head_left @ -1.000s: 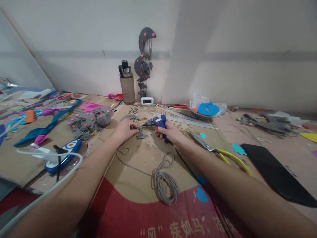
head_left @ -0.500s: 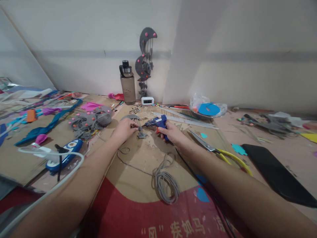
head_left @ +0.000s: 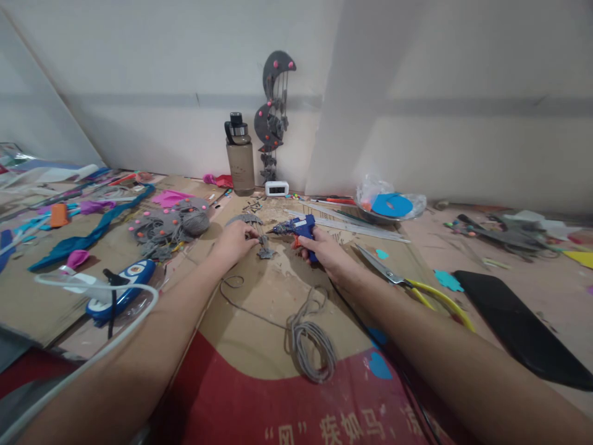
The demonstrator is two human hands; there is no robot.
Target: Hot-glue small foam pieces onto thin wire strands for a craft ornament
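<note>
My right hand [head_left: 324, 247] is wrapped around a blue hot glue gun [head_left: 303, 227] with an orange trigger. Its nozzle points left, a little above and to the right of a small grey felt piece [head_left: 265, 252] on the cardboard. My left hand [head_left: 237, 242] is closed in a pinch just left of that piece; what lies between its fingertips is too small to make out. Behind the left hand, a grey crescent shape [head_left: 248, 218] lies partly hidden. Grey yarn [head_left: 315, 352] lies loosely coiled nearer me, one strand trailing toward the left hand.
Yellow-handled scissors [head_left: 393, 276] and a black phone-like slab [head_left: 519, 327] lie right. A bottle [head_left: 240, 164], small white clock [head_left: 277, 188] and hanging grey moon ornament [head_left: 273, 123] are at the back. Left are a blue-and-white power strip [head_left: 123, 290] and grey decorated pieces [head_left: 162, 225].
The glue gun's nozzle has shifted slightly up and right, away from the small grey pieces. My left hand stays nearly in place.
</note>
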